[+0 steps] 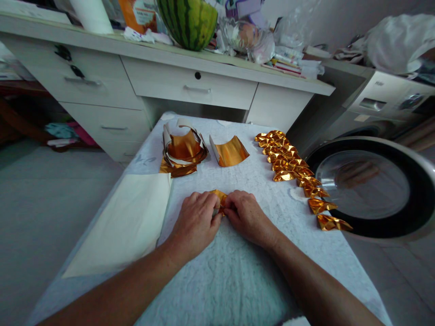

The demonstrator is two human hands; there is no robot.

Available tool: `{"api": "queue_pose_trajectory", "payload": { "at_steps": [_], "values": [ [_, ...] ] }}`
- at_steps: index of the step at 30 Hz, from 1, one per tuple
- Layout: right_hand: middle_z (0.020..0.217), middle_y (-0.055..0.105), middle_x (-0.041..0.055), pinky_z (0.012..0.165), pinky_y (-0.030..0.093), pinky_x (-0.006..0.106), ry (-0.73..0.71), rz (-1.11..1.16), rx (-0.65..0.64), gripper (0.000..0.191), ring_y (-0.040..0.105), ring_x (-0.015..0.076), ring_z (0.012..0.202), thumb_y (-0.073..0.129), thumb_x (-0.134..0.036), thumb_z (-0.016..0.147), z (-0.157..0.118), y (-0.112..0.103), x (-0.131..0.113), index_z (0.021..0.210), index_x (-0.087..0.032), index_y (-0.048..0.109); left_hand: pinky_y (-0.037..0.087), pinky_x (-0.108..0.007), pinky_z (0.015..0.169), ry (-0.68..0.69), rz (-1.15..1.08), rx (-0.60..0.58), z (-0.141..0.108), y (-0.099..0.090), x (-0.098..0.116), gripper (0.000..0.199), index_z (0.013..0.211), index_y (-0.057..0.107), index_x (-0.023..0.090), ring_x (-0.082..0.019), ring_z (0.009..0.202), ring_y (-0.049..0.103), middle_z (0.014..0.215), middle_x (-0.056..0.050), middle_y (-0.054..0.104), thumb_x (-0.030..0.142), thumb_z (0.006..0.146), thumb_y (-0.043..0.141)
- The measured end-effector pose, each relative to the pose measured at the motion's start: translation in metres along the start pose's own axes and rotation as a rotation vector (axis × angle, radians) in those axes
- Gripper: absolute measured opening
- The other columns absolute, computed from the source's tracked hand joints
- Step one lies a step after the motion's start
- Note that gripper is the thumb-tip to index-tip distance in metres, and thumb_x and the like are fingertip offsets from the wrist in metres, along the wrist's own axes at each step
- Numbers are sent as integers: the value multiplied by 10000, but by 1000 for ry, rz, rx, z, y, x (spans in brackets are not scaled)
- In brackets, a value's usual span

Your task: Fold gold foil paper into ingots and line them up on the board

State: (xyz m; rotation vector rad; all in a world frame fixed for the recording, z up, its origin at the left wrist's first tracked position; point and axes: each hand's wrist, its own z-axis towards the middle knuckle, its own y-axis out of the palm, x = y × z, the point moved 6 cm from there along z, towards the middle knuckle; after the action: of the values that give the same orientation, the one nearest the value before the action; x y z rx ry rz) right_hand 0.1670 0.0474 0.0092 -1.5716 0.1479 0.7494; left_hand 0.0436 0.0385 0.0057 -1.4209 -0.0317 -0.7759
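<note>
My left hand [199, 219] and my right hand [247, 216] meet over the middle of the cloth-covered table, fingers closed on one piece of gold foil paper [219, 195]. Most of that piece is hidden under my fingers. Beyond my hands lies a single curled gold sheet [231, 151], and left of it a loose curled stack of gold sheets [185, 147] with pale backs. To the right, several folded gold foil pieces [285, 156] run in rows down the table's edge, the nearest one [333, 222] close to the corner.
A cream paper sheet [125, 226] covers the table's left side. Behind stands a white drawer desk [159, 81] bearing a watermelon [188, 22], a paper roll [91, 16] and plastic bags. On the right, a washing machine's open round door [370, 183] reaches close to the table edge.
</note>
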Motion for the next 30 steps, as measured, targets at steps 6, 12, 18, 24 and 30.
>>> {"api": "queue_pose_trajectory", "payload": {
  "at_steps": [6,12,18,24,30],
  "values": [
    [759,580,3,748,357,292,1,23,19,111,526,153,763,573,-113,820,1,0,1,741,-178,530,395,-398,821,7,-16,-31,-1,-1,0,137,944,547,215,-242,943,498,975,-31,603,134,834,555],
    [788,586,7,755,359,298,-44,24,-10,85,526,161,789,558,-111,815,0,-3,-1,772,-181,538,399,-402,828,13,-3,-52,0,0,0,139,966,608,232,-241,945,501,954,-36,596,166,865,537],
    [848,581,13,784,357,321,-100,32,-36,134,511,177,827,593,-137,770,-6,-8,-2,881,-187,539,406,-408,828,4,-4,-46,0,0,-1,137,972,605,220,-247,954,502,986,-46,606,168,860,546],
    [864,581,20,788,341,334,-79,-2,-12,120,511,189,844,579,-164,773,-6,-6,0,883,-188,539,405,-413,832,-6,-4,-59,1,1,-1,139,970,603,211,-250,954,499,995,-46,609,157,852,554],
    [866,587,29,780,320,341,-5,-57,17,44,515,198,852,549,-190,824,-3,-1,-3,868,-187,550,401,-412,820,1,-1,-55,0,2,-1,109,954,602,206,-252,943,490,975,-47,604,169,865,552]
  ]
}}
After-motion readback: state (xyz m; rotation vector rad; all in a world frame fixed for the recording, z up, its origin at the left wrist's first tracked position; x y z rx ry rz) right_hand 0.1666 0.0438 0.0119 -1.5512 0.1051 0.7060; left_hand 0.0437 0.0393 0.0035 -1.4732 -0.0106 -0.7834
